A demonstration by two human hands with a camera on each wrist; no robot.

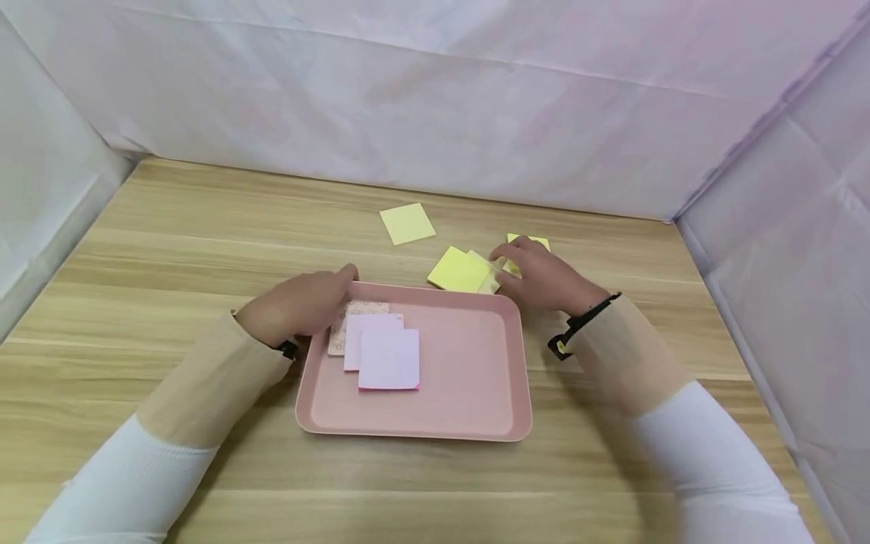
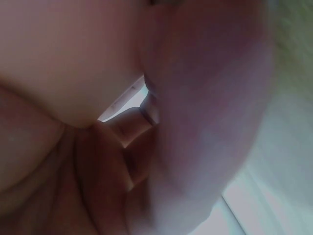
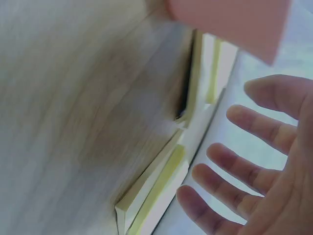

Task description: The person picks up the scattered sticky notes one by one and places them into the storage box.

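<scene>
Tray (image 1: 476, 378), pink, holds pale notes (image 1: 389, 359) | left hand (image 1: 299, 306) rests on its rim (grip indiscernible) | right hand (image 1: 544, 276), fingers spread, over yellow notes (image 1: 458, 270).

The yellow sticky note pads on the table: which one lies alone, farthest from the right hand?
The pale yellow pad at the back, lying by itself; the other yellow pads cluster at the right hand.

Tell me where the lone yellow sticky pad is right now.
In the head view, the lone yellow pad lies on the wooden table, beyond the pink tray, left of the right hand.
</scene>
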